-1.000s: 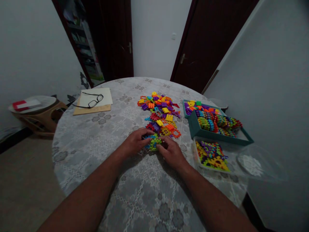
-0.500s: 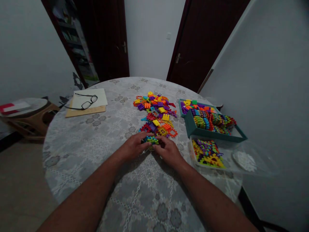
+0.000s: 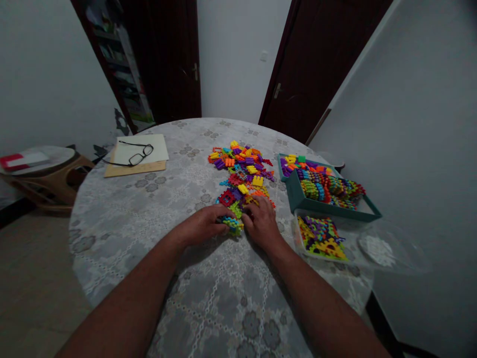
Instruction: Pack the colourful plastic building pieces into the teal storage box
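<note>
While pinching the green-blue blocks (image 3: 234,226) snugly in the left hand (image 3: 204,225), feel gently at the twelve-o'clock pile (image 3: 236,179) with the half-curled right hand (image 3: 263,222), too hidden to tell any grip.

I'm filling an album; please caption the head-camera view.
Left hand holds green-and-blue pieces, right hand at the colourful pile, over a patterned tablecloth.

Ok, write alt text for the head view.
The left hand holds green and blue toothed plastic pieces; the right hand is at the near edge of a multicoloured plastic block pile on a grey floral tablecloth. At right, a filled rectangular teal box.
</note>
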`<control>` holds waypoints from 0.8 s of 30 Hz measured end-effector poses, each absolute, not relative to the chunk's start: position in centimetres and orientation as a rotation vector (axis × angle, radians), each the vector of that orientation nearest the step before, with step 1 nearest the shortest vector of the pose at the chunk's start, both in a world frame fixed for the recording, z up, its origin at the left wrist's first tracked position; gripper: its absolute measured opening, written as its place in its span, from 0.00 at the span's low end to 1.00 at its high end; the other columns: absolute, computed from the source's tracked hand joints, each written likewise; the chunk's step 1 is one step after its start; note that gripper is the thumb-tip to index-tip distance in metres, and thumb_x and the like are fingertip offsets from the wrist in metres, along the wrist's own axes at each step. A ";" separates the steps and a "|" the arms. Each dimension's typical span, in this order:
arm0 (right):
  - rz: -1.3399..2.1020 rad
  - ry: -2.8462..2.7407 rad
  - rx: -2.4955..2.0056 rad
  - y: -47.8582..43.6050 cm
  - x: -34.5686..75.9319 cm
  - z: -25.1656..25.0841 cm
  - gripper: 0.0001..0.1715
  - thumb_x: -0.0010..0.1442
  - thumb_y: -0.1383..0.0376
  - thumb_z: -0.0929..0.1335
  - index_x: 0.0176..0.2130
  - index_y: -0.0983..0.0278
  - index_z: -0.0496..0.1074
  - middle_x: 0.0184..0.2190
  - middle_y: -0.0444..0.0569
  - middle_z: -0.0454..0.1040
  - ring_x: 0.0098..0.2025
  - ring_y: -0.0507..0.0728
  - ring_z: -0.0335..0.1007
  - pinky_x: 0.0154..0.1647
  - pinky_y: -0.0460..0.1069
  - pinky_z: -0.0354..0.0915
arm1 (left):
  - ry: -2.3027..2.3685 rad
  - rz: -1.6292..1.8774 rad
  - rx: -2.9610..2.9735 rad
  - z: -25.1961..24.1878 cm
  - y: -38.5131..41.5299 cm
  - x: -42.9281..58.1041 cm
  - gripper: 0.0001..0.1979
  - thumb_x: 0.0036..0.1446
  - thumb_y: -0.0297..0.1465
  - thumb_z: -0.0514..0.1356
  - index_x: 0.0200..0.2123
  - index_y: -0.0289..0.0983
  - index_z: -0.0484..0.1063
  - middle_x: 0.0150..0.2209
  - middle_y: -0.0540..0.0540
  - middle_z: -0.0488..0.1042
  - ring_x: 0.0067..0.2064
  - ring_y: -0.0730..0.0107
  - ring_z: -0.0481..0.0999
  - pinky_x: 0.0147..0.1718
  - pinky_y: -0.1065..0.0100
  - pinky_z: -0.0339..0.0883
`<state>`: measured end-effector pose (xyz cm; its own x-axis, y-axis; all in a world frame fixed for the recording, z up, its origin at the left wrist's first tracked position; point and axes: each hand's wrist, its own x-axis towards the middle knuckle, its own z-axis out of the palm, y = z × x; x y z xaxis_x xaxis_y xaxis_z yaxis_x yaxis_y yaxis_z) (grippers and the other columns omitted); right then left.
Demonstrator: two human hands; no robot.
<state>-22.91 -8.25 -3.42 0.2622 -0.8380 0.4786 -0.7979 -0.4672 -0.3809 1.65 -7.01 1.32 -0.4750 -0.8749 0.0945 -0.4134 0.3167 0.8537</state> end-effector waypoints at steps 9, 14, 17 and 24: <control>-1.241 1.447 -2.213 -8.7 -24.3 -2.2 0.11 0.74 0.65 0.64 0.44 0.59 0.76 0.52 0.58 0.77 0.60 0.64 0.72 0.66 0.61 0.67 | -2.002 -1.015 1.126 1.0 -7.1 1.3 0.16 0.55 0.26 0.68 0.47 0.43 0.84 0.45 0.42 0.85 0.47 0.54 0.81 0.50 0.56 0.73; -1.107 1.400 -2.312 -8.2 -24.2 -2.3 0.10 0.70 0.65 0.68 0.50 0.60 0.76 0.53 0.58 0.78 0.58 0.66 0.72 0.65 0.62 0.67 | -1.964 -1.014 1.153 0.9 -7.1 1.0 0.22 0.53 0.25 0.69 0.52 0.43 0.82 0.49 0.42 0.85 0.50 0.54 0.81 0.55 0.53 0.73; -1.004 1.397 -2.414 -8.0 -24.1 -2.8 0.12 0.66 0.66 0.71 0.50 0.62 0.77 0.58 0.61 0.76 0.62 0.69 0.69 0.67 0.65 0.65 | -1.950 -1.031 1.170 0.8 -7.1 0.9 0.27 0.54 0.25 0.69 0.58 0.43 0.80 0.53 0.41 0.84 0.51 0.54 0.81 0.57 0.52 0.72; -1.060 1.404 -2.371 -8.1 -24.0 -2.3 0.08 0.68 0.67 0.68 0.45 0.61 0.77 0.53 0.61 0.78 0.59 0.68 0.71 0.65 0.65 0.67 | -1.925 -1.046 1.149 0.8 -7.1 0.7 0.36 0.54 0.24 0.68 0.67 0.46 0.75 0.61 0.40 0.82 0.58 0.51 0.80 0.60 0.51 0.72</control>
<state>-23.99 -8.13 -2.32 0.2963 -0.8245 0.4820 -0.6898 -0.5338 -0.4891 0.70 -7.13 0.81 -0.4003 -0.9069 0.1312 -0.3831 0.2957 0.8751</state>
